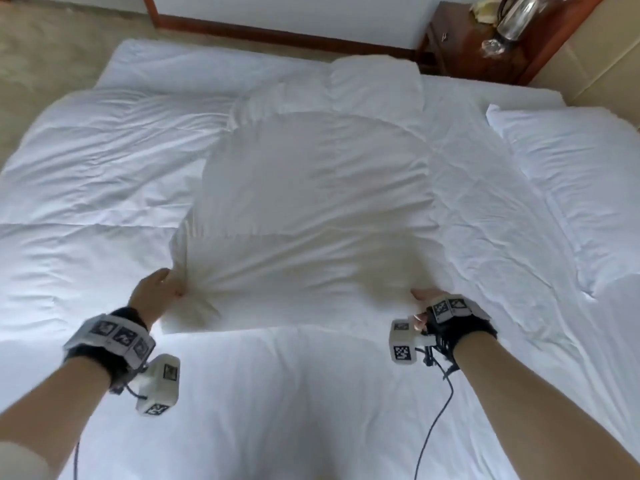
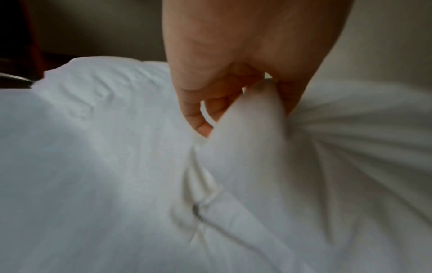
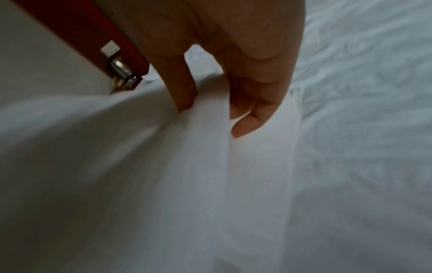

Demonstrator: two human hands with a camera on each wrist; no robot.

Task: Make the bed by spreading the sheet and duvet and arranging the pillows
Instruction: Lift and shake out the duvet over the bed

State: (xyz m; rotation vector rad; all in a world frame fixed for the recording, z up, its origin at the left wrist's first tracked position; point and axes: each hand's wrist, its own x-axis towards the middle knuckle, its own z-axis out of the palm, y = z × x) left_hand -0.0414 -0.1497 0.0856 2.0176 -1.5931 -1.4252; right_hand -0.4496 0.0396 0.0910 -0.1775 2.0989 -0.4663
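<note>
Both hands are clamped on the pillow's near corners, left hand (image 1: 157, 289) and right hand (image 1: 427, 303), with the pillow (image 1: 311, 209) mid-bed on the duvet (image 1: 86, 174). A yank could drag the duvet crooked, probably.

- The duvet (image 1: 104, 174) is white matt cloth, soft and padded, creased with stitched seams.
- The pillow (image 1: 311, 188) is off-white matt cloth, bunching into fine pleats where the left hand (image 1: 157, 292) grips it.
- The second pillow (image 1: 575, 161) at the right is white cloth, lightly wrinkled.
- The nightstand (image 1: 464, 53) is dark reddish wood with a slight sheen.
- The kettle (image 1: 516, 19) is shiny, mirror-like metal.
- The wrist bands (image 1: 114, 336) are black fabric carrying matt printed marker tiles.
</note>
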